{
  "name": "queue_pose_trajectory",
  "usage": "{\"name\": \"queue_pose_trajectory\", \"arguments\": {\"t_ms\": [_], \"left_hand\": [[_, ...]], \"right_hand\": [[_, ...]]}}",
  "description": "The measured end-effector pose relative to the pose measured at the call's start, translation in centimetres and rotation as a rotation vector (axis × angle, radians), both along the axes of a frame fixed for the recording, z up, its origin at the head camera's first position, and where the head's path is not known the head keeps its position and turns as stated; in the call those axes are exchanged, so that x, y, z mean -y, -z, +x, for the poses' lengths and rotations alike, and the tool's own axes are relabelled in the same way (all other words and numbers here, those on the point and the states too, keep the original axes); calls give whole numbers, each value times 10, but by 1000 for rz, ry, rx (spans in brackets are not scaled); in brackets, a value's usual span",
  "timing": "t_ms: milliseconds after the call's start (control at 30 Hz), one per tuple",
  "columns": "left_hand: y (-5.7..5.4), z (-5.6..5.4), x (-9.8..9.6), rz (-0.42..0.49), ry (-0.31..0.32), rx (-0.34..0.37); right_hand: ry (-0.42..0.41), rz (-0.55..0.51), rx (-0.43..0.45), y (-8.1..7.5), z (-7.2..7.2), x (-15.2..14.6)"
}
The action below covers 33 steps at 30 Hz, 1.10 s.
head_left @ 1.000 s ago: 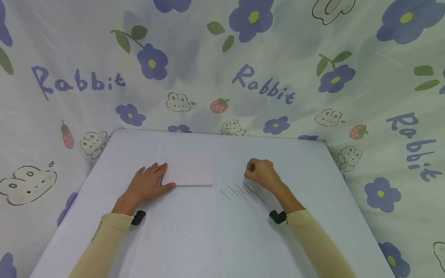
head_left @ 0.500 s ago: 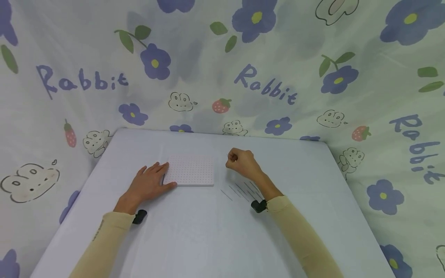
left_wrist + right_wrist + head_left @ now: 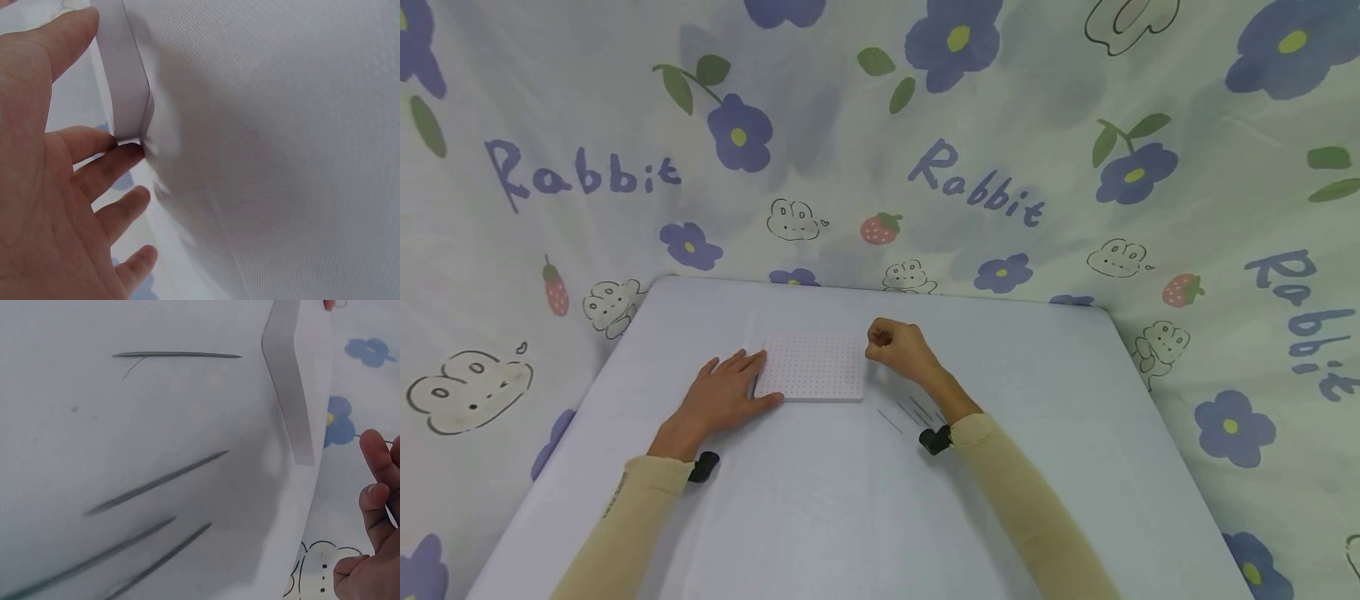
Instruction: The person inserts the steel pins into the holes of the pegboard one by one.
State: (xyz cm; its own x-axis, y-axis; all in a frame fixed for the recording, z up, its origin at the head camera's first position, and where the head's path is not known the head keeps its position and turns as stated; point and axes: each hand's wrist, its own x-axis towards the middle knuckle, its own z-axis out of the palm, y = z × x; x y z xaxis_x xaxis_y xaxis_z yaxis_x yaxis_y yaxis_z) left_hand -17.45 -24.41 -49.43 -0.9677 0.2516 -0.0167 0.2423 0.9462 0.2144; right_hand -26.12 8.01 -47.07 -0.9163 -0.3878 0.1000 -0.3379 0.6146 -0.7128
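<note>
A white square board (image 3: 812,368) with a grid of small holes lies flat on the table. Along its left side rests my left hand (image 3: 718,402), fingers spread and nearly straight, thumb at the near edge. In the left wrist view, fingertips (image 3: 134,150) touch the corner of the board. Just off the board's right edge, raised above the table, my right hand (image 3: 904,350) pinches a thin dark needle (image 3: 357,435), mostly hidden by the fingers. Below that hand, several loose needles (image 3: 159,481) with tapered ends lie slanted on the table.
White cloth covers the table (image 3: 820,500). A curtain (image 3: 820,158) printed with flowers and rabbits hangs behind and at both sides. Each wrist carries a small black camera, the right one (image 3: 935,439) close beside the loose needles.
From above the loose needles, my right hand has moved left to the board's right edge, carrying the needle. My left hand stays at the board, which has not moved.
</note>
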Motion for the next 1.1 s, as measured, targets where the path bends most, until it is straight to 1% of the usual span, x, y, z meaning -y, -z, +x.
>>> {"name": "queue_pose_trajectory", "arguments": {"t_ms": [467, 767, 1100], "left_hand": [[2, 0, 0, -4, -2, 7], [2, 0, 1, 9, -6, 21], [2, 1, 1, 34, -8, 41]], "right_hand": [[-18, 18, 87, 4, -4, 13], [-34, 16, 92, 4, -5, 20], [-40, 38, 97, 10, -8, 28]]}}
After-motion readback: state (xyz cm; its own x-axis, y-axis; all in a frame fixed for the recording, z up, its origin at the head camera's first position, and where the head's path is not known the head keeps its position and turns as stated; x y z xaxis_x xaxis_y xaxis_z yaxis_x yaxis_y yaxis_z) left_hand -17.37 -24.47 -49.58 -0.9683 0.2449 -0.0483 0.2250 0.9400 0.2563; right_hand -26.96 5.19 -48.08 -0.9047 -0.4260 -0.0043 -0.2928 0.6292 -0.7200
